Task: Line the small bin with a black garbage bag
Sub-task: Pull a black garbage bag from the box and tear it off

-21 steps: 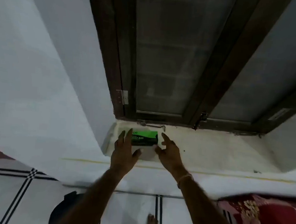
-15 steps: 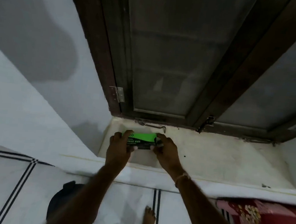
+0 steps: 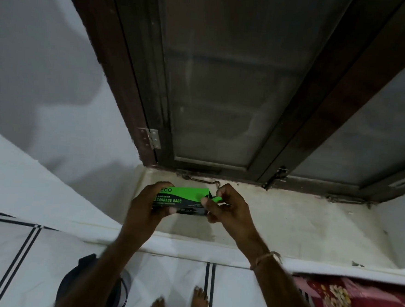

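Dark wood window frame (image 3: 134, 81) with dull frosted panes up top, pale rough stone sill (image 3: 299, 222) under it, glossy white floor tile (image 3: 45, 262) with thin black stripes below. Garbage bag box (image 3: 184, 198) sits in my hands over the sill's left part: flat rectangular carton, green over black, "GARBAGE BAGS" printed in green. Left hand (image 3: 145, 209) wraps its left end, fingers curled over the top, thumb on the front; right hand (image 3: 228, 208) pinches the small green end flap (image 3: 215, 198).
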Action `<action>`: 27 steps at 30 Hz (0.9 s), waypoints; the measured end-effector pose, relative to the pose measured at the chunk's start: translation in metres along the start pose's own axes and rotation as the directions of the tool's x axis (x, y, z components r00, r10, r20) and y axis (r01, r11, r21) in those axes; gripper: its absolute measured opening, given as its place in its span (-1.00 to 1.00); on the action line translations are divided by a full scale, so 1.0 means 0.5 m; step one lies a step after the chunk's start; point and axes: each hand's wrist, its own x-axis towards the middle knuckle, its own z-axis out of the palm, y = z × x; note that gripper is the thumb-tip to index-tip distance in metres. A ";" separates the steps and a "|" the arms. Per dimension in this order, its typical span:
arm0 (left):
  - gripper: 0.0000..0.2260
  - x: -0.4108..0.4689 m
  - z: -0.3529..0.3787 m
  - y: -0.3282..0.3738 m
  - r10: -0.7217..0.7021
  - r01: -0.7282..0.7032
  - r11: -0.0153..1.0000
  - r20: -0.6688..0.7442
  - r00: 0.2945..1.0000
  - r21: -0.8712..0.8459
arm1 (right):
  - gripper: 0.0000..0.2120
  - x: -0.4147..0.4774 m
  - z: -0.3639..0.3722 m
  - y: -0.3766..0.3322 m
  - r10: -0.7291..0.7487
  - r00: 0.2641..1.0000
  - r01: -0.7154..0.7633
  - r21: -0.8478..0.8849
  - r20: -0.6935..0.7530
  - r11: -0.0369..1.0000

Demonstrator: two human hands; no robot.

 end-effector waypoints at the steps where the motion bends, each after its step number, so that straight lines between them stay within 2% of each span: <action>1: -0.50 0.000 -0.004 -0.001 -0.009 0.009 1.000 0.008 1.000 -0.004 | -0.70 -0.002 -0.007 0.000 0.018 0.999 -0.020 0.067 0.029 0.998; 2: -0.51 -0.001 -0.007 -0.001 -0.020 0.020 1.000 0.011 1.000 -0.012 | -0.74 -0.006 -0.015 0.000 0.038 0.998 -0.045 0.133 0.056 0.990; 4: -0.50 -0.004 -0.013 -0.002 -0.049 0.049 0.998 0.010 0.999 -0.035 | -0.84 -0.009 -0.025 0.006 0.049 0.997 -0.058 0.135 0.066 0.989; 5: -0.50 -0.005 -0.013 -0.001 -0.047 0.047 0.998 0.008 0.999 -0.035 | -0.83 -0.008 -0.026 0.013 0.018 0.999 -0.020 0.058 0.029 0.998; 6: -0.51 -0.007 -0.011 0.002 -0.041 0.041 0.999 0.008 0.999 -0.029 | -0.78 -0.007 -0.026 0.021 -0.043 0.999 0.040 -0.087 -0.030 0.995; 7: -0.53 -0.009 -0.009 0.005 -0.035 0.035 0.999 0.006 0.999 -0.025 | -0.74 -0.005 -0.024 0.028 -0.137 0.986 0.103 -0.301 -0.094 0.948; 8: -0.55 -0.011 -0.005 0.008 -0.030 0.030 0.999 0.000 1.000 -0.020 | -0.73 -0.007 -0.022 0.032 -0.255 0.957 0.158 -0.489 -0.138 0.858; 9: -0.56 -0.013 -0.001 0.011 -0.028 0.028 1.000 -0.010 1.000 -0.014 | -0.76 -0.012 -0.020 0.030 -0.372 0.916 0.223 -0.583 -0.148 0.781; 10: -0.57 -0.015 0.002 0.015 -0.028 0.027 1.000 -0.023 0.999 -0.010 | -0.82 -0.020 -0.017 0.024 -0.436 0.890 0.282 -0.590 -0.134 0.757; 12: -0.57 -0.016 0.005 0.020 -0.026 0.026 1.000 -0.043 0.999 0.000 | -0.92 -0.030 -0.013 0.014 -0.450 0.889 0.350 -0.500 -0.090 0.792; 13: -0.57 -0.017 0.006 0.024 -0.021 0.021 1.000 -0.049 0.999 0.006 | -0.98 -0.032 -0.013 0.013 -0.411 0.908 0.345 -0.419 -0.077 0.840; 18: -0.59 -0.022 0.008 0.034 -0.001 0.002 1.000 -0.033 0.999 0.024 | -0.67 -0.020 -0.019 0.017 -0.186 0.981 0.179 -0.122 -0.048 0.976; 22: -0.51 -0.020 0.002 0.045 0.057 -0.054 0.993 -0.025 0.998 0.107 | -0.58 -0.018 -0.039 0.019 -0.106 0.990 0.101 0.061 0.088 0.993; 24: -0.51 -0.010 0.002 0.067 0.125 -0.121 0.966 -0.002 0.992 0.228 | -0.59 -0.014 -0.039 0.027 -0.078 0.988 0.060 0.128 0.135 0.990; 27: -0.50 0.010 0.002 0.112 0.227 -0.235 0.896 0.064 0.972 0.378 | -0.55 -0.004 -0.034 0.043 0.010 0.982 -0.069 0.315 0.187 0.947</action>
